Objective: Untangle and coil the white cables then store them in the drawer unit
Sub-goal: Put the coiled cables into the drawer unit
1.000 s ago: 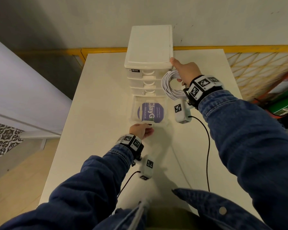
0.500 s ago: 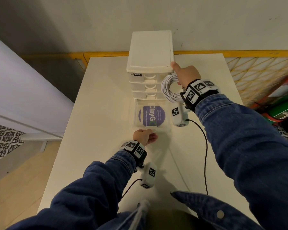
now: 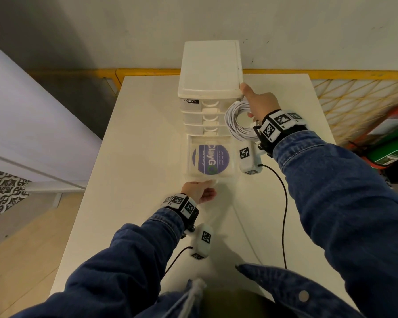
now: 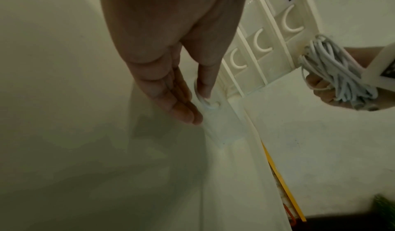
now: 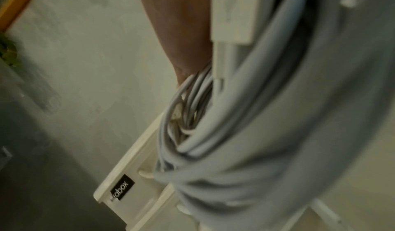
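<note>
Left hand [image 3: 199, 191] pinches the open bottom drawer's [image 3: 210, 160] handle; right hand [image 3: 260, 105] grips the coil [image 3: 236, 121] beside the unit [image 3: 210, 72], a finger braced on its top corner. Pull much further and I'd expect the drawer to slip free, or the coil to spring loose.

Head view looks down; both wrist views closely share the drawer unit [image 3: 210, 88].
</note>
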